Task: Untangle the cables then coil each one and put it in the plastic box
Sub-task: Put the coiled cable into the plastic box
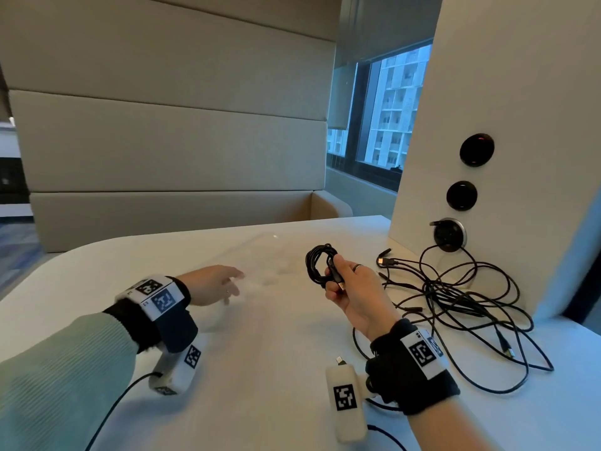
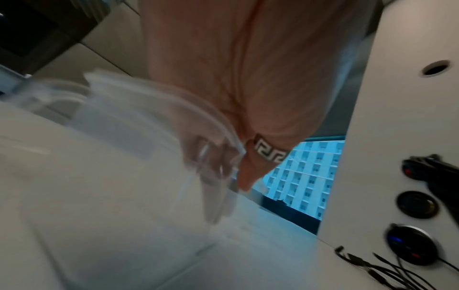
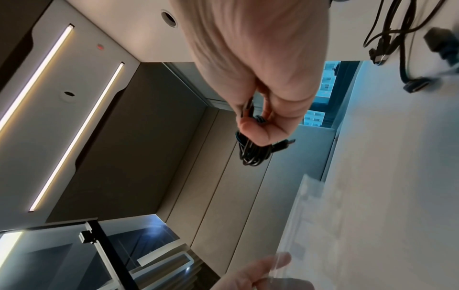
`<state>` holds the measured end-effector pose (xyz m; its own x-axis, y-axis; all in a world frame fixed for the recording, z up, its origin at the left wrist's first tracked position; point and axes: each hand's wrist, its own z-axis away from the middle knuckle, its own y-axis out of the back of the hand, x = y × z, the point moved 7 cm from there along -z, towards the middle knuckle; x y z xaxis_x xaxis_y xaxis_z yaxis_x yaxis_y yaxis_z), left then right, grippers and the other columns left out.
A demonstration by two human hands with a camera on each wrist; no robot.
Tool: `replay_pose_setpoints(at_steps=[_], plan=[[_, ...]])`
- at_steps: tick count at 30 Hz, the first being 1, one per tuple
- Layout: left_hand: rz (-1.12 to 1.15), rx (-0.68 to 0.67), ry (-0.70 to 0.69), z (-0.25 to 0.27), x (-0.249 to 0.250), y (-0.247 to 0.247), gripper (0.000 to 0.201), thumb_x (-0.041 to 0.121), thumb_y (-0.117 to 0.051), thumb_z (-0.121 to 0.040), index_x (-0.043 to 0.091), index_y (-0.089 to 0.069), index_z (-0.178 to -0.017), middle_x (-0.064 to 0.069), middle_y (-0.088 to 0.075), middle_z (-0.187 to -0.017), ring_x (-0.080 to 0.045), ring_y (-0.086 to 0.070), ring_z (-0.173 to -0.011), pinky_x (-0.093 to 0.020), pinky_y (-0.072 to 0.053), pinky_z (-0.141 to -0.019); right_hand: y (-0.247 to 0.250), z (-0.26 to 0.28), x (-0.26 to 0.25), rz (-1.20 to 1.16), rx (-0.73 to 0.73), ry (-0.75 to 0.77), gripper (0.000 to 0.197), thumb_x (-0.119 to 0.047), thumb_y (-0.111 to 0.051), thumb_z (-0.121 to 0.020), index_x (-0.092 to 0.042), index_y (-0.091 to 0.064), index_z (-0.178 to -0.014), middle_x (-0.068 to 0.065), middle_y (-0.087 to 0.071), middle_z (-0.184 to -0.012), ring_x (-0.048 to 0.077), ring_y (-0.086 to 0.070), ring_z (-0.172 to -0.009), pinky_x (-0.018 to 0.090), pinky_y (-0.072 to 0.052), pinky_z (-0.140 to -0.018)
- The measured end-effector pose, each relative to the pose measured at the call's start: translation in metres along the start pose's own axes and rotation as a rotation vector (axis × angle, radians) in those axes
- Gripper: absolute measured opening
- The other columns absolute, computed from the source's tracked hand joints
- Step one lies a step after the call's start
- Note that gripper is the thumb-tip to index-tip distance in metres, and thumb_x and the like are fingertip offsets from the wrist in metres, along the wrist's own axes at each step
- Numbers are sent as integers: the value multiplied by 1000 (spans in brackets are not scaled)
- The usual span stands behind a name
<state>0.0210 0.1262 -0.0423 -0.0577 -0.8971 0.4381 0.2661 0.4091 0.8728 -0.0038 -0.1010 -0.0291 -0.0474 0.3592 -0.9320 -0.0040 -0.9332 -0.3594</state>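
My right hand (image 1: 338, 275) is raised over the white table (image 1: 276, 353) and pinches a small coil of black cable (image 1: 317, 265) between thumb and fingers. One plug end sticks out below the thumb. The right wrist view shows the same coil (image 3: 253, 155) under the thumb. A clear plastic box (image 1: 276, 255), barely visible, stands on the table left of the coil. My left hand (image 1: 227, 286) is at its near left corner with fingers loosely spread. In the blurred left wrist view, fingertips (image 2: 216, 166) show through the box wall (image 2: 119, 121). A tangle of black cables (image 1: 455, 297) lies at the right.
A white partition (image 1: 504, 109) with round sockets (image 1: 476, 149) stands at the right; one cable runs into the lowest socket (image 1: 448, 234). A padded bench back (image 1: 162, 141) lies beyond the table's far edge, and a window (image 1: 387, 109) behind it.
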Motion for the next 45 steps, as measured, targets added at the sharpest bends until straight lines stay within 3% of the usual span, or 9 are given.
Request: replay_pose_setpoints(at_steps=[7, 12, 15, 19, 27, 33, 35, 38, 45], plan=[[45, -33, -230, 8, 35, -19, 48, -2, -32, -94, 22, -50, -131, 6, -65, -111, -8, -62, -92, -22, -44, -93, 6, -1, -1, 156, 6, 19, 15, -16, -47, -97, -4, -57, -96, 6, -54, -70, 11, -43, -47, 22, -44, -46], [209, 167, -342, 18, 38, 0, 40, 15, -72, -79, 41, -56, -105, 12, -63, -107, -5, -59, -104, -24, -45, -92, 6, -2, -1, 306, 17, 53, 16, -16, -49, -96, -4, -55, -105, 8, -56, -74, 11, -45, -48, 24, -45, -48], [178, 275, -210, 22, 10, 16, 67, 28, -81, -69, 39, -46, -125, 7, -49, -128, -14, -45, -121, -29, -36, -96, 1, -2, -3, 340, -3, 65, 16, -16, -49, -96, -4, -54, -107, 10, -55, -76, 11, -46, -48, 22, -45, -46], [200, 147, -67, 21, -21, 6, 98, 27, -85, -63, 37, -26, -141, -1, -33, -146, -23, -33, -132, -38, -30, -108, -25, -10, -12, 429, -66, 89, 18, -18, -52, -95, -5, -52, -108, 10, -59, -77, 11, -48, -46, 21, -44, -45], [450, 202, -141, 15, -36, -3, 100, 12, -87, -58, 32, -31, -139, 6, -44, -135, -19, -38, -125, -36, -34, -104, -106, -33, 33, 760, -277, -103, 24, -16, -48, -97, -9, -54, -75, 6, -55, -67, 8, -44, -40, 15, -39, -37], [572, 179, -170, 12, -34, -10, 97, 2, -85, -59, 27, -34, -139, 7, -43, -132, -18, -49, -113, -27, -38, -94, -131, -39, 49, 1189, -288, -107, 23, -22, -52, -95, 0, -61, -94, -3, -50, -32, 10, -49, -34, 19, -36, -40], [597, 179, -176, 12, -34, -11, 97, 2, -85, -58, 27, -35, -138, 6, -42, -136, -18, -49, -115, -30, -41, -96, -139, -35, 51, 1288, -304, -91, 24, -21, -53, -94, 1, -57, -105, 7, -63, -60, 19, -65, -66, 22, -45, -54], [617, 182, -179, 12, -34, -12, 97, 4, -86, -58, 27, -36, -137, 5, -41, -138, -19, -48, -118, -34, -42, -97, -148, -28, 51, 1552, -313, 7, 38, -21, -55, -93, 3, -48, -121, 16, -61, -114, 31, -59, -106, 30, -42, -71], [604, 218, -194, 14, -31, -11, 92, 6, -86, -59, 25, -38, -135, 3, -42, -139, -19, -49, -115, -32, -44, -92, -158, -19, 52, 1811, -346, 254, 38, -19, -52, -94, -3, -47, -127, 14, -61, -118, 30, -61, -101, 34, -44, -72]])
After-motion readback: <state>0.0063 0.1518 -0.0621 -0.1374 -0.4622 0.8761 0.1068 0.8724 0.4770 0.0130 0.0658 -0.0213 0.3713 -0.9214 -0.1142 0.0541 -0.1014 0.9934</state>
